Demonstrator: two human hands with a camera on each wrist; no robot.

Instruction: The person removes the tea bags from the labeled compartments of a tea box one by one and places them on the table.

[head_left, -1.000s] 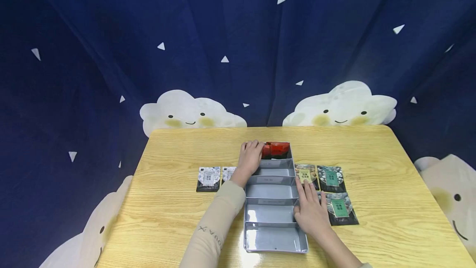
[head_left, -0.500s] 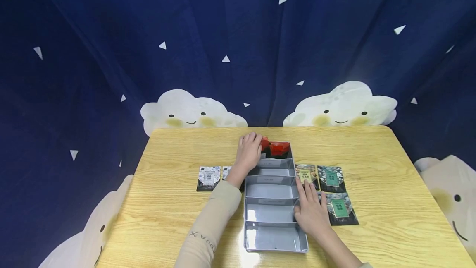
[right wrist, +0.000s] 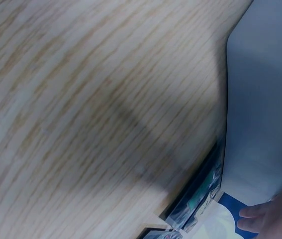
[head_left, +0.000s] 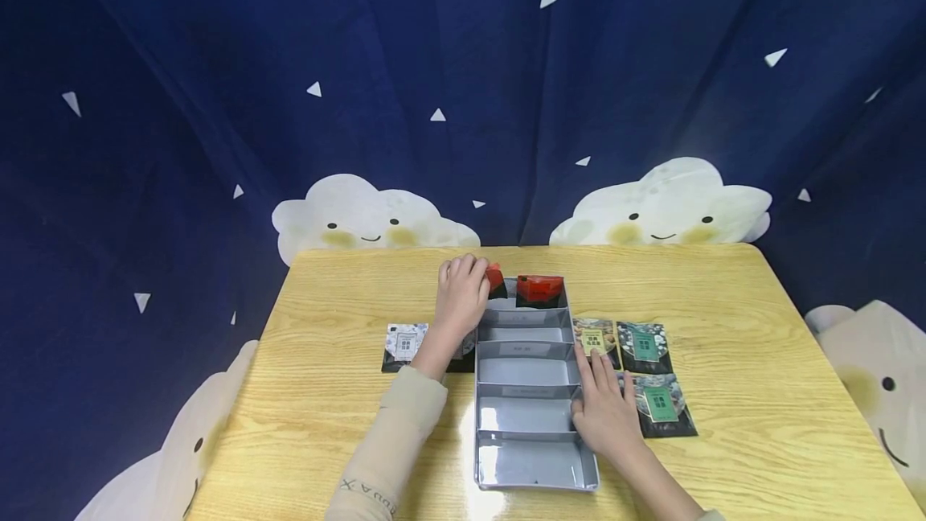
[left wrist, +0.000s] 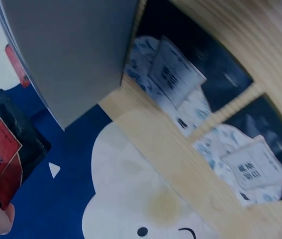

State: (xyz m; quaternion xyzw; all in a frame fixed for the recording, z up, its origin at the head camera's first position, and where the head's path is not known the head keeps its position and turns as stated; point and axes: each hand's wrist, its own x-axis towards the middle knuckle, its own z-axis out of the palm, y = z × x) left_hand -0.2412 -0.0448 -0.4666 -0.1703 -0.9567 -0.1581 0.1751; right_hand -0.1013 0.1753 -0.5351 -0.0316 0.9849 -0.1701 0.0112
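My left hand (head_left: 463,292) pinches a red-and-black tea sachet (left wrist: 6,149) by its edge, at the far left corner of the grey divided box (head_left: 528,372). A second red sachet (head_left: 540,289) stands in the box's farthest compartment. My right hand (head_left: 608,416) lies along the box's right side with straight fingers, its fingertips near a yellow-labelled sachet (head_left: 596,330). Close by lie two green-labelled sachets, one farther back (head_left: 645,346) and a nearer one (head_left: 664,404) partly under the hand.
Left of the box lie two white-labelled sachets (left wrist: 252,167), one partly hidden by my left arm in the head view. The nearer box compartments hold nothing visible. The wooden table (head_left: 325,424) ends at a dark blue curtain (head_left: 506,103) with cloud prints.
My left hand has lifted a red sachet from the far compartment and moved left with it, leaving one red sachet at the right there. My right hand has stayed still.
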